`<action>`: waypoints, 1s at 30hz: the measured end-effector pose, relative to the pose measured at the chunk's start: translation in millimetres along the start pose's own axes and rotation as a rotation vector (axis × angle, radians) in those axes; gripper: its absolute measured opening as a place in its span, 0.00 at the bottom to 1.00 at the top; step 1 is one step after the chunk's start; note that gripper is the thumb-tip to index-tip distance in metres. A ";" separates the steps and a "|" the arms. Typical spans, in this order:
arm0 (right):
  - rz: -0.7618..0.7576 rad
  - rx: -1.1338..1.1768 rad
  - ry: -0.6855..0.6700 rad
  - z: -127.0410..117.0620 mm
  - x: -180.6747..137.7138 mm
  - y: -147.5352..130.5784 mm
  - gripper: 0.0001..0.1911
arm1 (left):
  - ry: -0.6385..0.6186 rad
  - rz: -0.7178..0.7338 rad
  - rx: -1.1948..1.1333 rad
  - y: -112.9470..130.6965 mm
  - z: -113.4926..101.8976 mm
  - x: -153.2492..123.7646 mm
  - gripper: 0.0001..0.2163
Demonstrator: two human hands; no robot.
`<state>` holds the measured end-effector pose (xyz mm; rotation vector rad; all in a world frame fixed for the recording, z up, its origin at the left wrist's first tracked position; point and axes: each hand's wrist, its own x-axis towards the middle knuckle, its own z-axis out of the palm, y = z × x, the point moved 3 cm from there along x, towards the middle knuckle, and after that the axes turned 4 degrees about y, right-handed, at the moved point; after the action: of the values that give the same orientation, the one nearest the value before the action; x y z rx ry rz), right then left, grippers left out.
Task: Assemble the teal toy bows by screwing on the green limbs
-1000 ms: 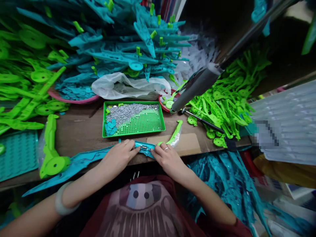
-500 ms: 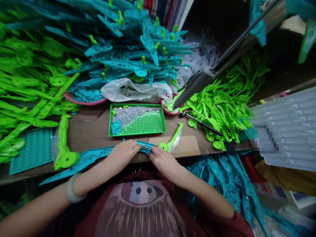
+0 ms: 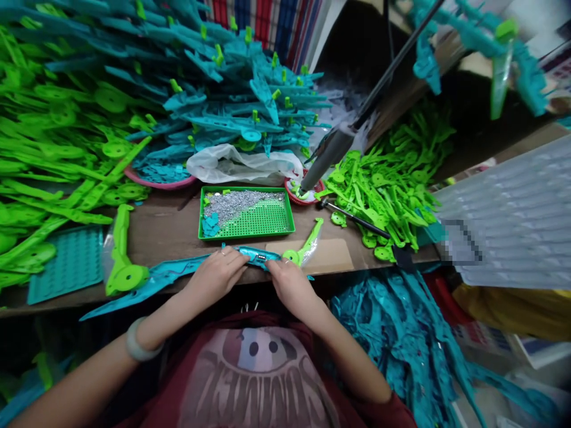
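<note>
A long teal plastic sword-shaped part (image 3: 165, 276) lies along the near edge of the wooden bench (image 3: 165, 229). My left hand (image 3: 218, 274) presses on its handle end with curled fingers. My right hand (image 3: 289, 284) pinches the same handle from the right, where a small metal piece shows between my thumbs. Just beyond my right hand lies a green handle piece (image 3: 303, 246) in a clear bag. Behind both hands stands a green tray (image 3: 272, 223) holding small silver screws and a few teal bits.
Heaps of green parts (image 3: 53, 148) and teal parts (image 3: 232, 95) fill the back of the bench. More green pieces (image 3: 388, 184) pile at the right beside a screwdriver (image 3: 357, 220). A hanging grey power tool (image 3: 328, 151) dangles over a red bowl (image 3: 307, 199). A green part (image 3: 120, 255) lies left.
The view has tilted up and pulled back a little. My hands stay on the teal handle, with the right hand shifted slightly nearer the left.
</note>
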<state>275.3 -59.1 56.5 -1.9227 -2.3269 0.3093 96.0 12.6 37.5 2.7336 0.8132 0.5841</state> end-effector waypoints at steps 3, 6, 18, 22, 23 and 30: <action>-0.044 0.040 0.165 8.9 -18.7 2.4 0.17 | 0.003 0.012 0.065 7.7 3.6 -2.4 0.12; -0.158 0.056 0.343 21.4 -30.4 2.2 0.22 | -0.026 0.037 0.175 16.4 9.7 -7.3 0.19; -0.117 -0.098 0.400 32.3 -24.2 -3.9 0.19 | -0.077 -0.022 0.291 31.9 14.1 -1.7 0.19; -0.100 -0.141 0.469 32.6 -28.3 -3.2 0.17 | -0.051 -0.008 0.269 32.1 15.1 -6.4 0.19; -0.110 -0.151 0.443 30.2 -27.6 -3.4 0.17 | -0.054 -0.007 0.269 31.1 15.1 -6.9 0.19; -0.257 -0.146 0.234 4.4 -10.3 5.5 0.15 | -0.100 0.003 0.221 23.0 10.2 3.9 0.12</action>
<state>281.6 -68.6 51.5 -1.5864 -2.4529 -0.1062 114.4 -5.2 37.0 2.9348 0.8978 0.3734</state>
